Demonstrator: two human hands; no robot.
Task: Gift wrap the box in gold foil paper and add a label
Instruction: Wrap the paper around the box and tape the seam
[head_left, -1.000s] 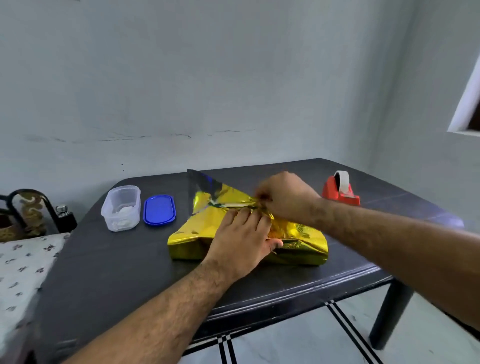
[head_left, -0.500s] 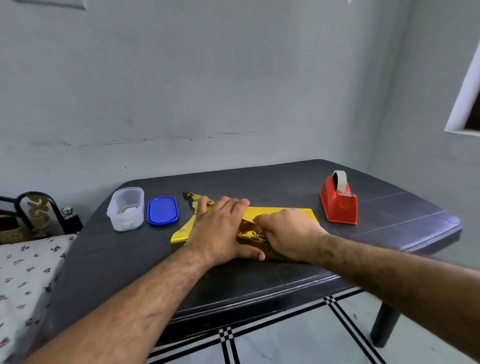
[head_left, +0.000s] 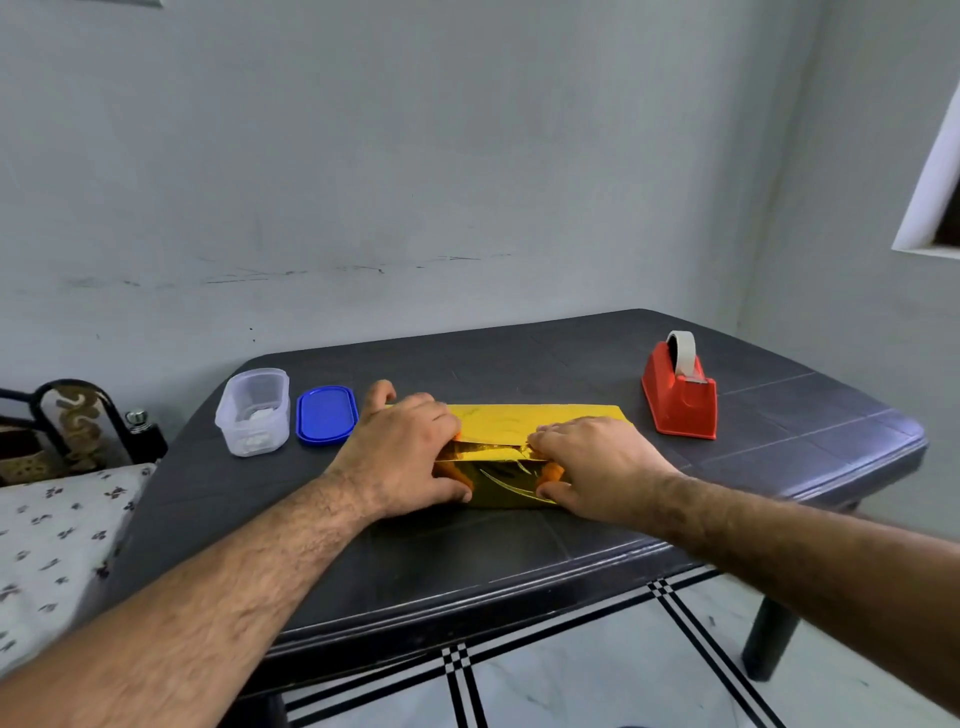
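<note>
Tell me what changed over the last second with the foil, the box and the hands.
The raised flap of gold foil was folded down flat over the box. The right hand let go of the flap's edge and moved down to press the front seam. The left hand shifted left to the box's end, still pressing. The tape dispenser, clear container and blue lid stayed put.

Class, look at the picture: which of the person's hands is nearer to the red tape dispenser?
The right hand. It rests on the right part of the gold-wrapped box, with the tape dispenser just beyond it to the right. The left hand presses the box's left end, farther away.
</note>
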